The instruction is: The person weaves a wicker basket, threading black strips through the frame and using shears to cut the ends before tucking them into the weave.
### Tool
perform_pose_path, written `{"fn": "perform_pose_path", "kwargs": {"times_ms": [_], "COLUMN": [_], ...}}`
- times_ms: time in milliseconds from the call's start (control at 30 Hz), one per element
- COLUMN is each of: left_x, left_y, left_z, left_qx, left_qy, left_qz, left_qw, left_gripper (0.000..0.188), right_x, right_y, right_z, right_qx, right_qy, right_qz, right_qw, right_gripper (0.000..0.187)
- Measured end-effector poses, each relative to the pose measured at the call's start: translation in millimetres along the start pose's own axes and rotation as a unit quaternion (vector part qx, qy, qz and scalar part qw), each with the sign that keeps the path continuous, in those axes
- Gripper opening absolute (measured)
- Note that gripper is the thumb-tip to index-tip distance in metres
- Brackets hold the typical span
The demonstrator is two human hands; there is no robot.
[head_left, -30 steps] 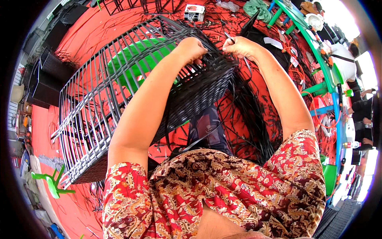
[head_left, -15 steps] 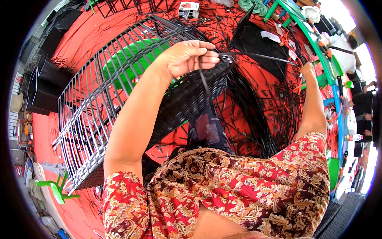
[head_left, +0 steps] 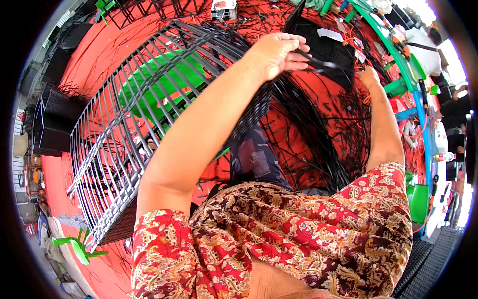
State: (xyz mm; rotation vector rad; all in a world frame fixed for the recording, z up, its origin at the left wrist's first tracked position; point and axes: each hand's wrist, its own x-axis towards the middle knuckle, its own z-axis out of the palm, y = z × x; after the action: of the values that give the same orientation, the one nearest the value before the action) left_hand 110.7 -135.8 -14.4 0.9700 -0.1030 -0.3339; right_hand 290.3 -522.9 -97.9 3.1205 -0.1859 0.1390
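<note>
A large half-woven wicker frame [head_left: 149,89], with bare grey ribs and dark woven edges, lies on its side in front of me at the left. My left hand [head_left: 285,56] is raised beyond its right end, fingers curled round a thin black plastic strip [head_left: 326,65]. The strip runs to the right, blurred by motion, toward my right hand [head_left: 369,77]. That hand is far out on an outstretched arm, its fingers closed and small in view; the strip's end there is hard to see. My left forearm covers part of the woven edge.
Long black strips [head_left: 318,134] lie bundled and scattered over the red floor [head_left: 89,65]. Through the ribs shows a green seat [head_left: 159,84]. A black panel [head_left: 323,50] lies beyond my hands. Green-framed furniture [head_left: 398,60] lines the right; a small green stool [head_left: 79,246] stands lower left.
My left hand has moved right and away from the frame's woven edge, closer to my right hand. The right hand has shifted slightly left and up. The strip between them is now shorter.
</note>
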Motion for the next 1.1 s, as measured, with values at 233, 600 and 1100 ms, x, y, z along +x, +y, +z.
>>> {"fn": "perform_pose_path", "kwargs": {"times_ms": [233, 600, 1100], "left_x": [-4.2, -59.3, -66.4], "left_y": [40.0, 55.9, 53.6], "left_z": [-81.3, -100.6, -163.2], "left_qx": [-0.035, -0.325, -0.255], "left_qy": [0.185, -0.068, -0.073], "left_qz": [0.112, 0.179, 0.120], "left_qw": [0.976, 0.926, 0.957], "left_gripper": [0.018, 0.037, 0.017], "right_x": [-20.3, -74.6, -59.7], "right_y": [33.1, 96.2, -16.3], "right_z": [9.1, 1.8, -0.5], "right_qx": [-0.004, -0.120, 0.236], "right_qy": [0.048, -0.029, -0.064], "right_qz": [-0.016, 0.130, 0.001], "right_qw": [0.999, 0.984, 0.970], "right_gripper": [0.026, 0.020, 0.028]}}
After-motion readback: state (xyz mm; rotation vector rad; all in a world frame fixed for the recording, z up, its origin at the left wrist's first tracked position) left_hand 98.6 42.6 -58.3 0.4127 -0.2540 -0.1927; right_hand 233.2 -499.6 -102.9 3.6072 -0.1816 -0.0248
